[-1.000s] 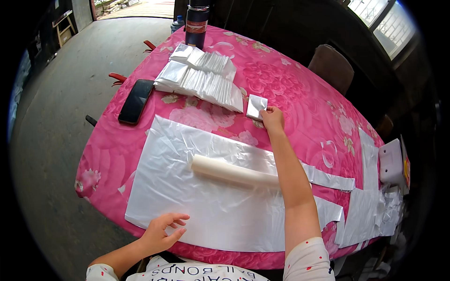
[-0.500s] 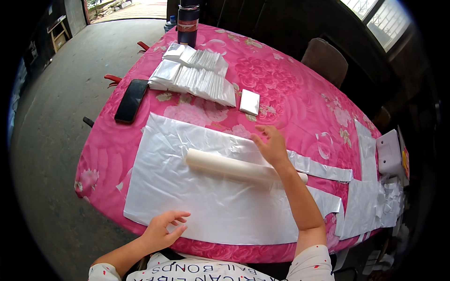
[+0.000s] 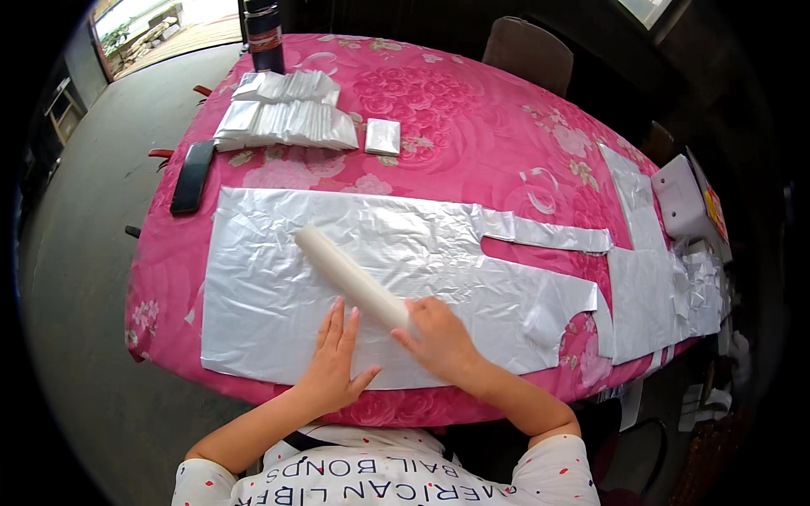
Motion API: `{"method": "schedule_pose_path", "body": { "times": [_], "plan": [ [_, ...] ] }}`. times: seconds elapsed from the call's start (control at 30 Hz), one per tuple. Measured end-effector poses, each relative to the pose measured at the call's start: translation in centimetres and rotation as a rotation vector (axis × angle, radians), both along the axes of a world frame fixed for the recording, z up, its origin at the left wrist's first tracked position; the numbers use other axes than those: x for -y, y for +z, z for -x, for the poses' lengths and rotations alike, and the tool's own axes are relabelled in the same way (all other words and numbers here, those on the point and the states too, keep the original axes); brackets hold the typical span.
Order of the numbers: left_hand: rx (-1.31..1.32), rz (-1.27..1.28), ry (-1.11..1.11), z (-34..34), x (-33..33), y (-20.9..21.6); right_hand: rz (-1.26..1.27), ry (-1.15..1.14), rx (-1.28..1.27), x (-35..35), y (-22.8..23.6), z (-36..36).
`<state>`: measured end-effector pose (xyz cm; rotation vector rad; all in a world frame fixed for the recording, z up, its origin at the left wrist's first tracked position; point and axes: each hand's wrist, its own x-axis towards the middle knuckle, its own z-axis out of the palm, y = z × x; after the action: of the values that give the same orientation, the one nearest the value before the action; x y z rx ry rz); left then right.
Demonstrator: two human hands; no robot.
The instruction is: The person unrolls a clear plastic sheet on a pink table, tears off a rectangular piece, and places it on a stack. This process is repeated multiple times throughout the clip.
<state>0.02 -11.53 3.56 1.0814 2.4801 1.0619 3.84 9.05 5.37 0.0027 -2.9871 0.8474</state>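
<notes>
Across the wrinkled plastic sheet (image 3: 270, 316) slants the pale roll (image 3: 348, 270), its near end gripped in the right hand (image 3: 443, 341); the left hand (image 3: 333, 367) is just beside the roll, fingers apart. I judge a sideways drag could ruck the thin sheet. Outward, the near table edge (image 3: 396, 413) sits close, while pink cloth (image 3: 456, 173) gives me room before the small folded packet (image 3: 383, 137).

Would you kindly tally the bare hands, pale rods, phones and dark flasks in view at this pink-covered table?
Bare hands: 2 (left hand, right hand)
Pale rod: 1
Phone: 1
Dark flask: 1
Total: 5
</notes>
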Motion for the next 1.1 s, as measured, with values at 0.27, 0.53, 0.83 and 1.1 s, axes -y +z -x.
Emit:
{"method": "schedule_pose_path", "body": {
  "times": [0.27, 0.53, 0.83, 1.1],
  "plan": [
    [-0.143, -0.023, -0.083, -0.5, -5.9, -0.8, -0.213, 0.136, -0.095, -5.4, -3.2, -5.8],
    [-0.116, -0.146, -0.212, -2.7, -7.4, -1.9, -0.490, -0.503, -0.073, -24.6, -4.6, -11.2],
    [-0.145, -0.068, -0.277, -3.7, -10.2, -1.0, -0.142, -0.260, -0.209, -18.5, -3.5, -9.0],
    [-0.207, -0.123, -0.347, -3.9, -13.1, -1.6, -0.306, -0.328, -0.202, -23.9, -5.7, -10.7]
  ]
}}
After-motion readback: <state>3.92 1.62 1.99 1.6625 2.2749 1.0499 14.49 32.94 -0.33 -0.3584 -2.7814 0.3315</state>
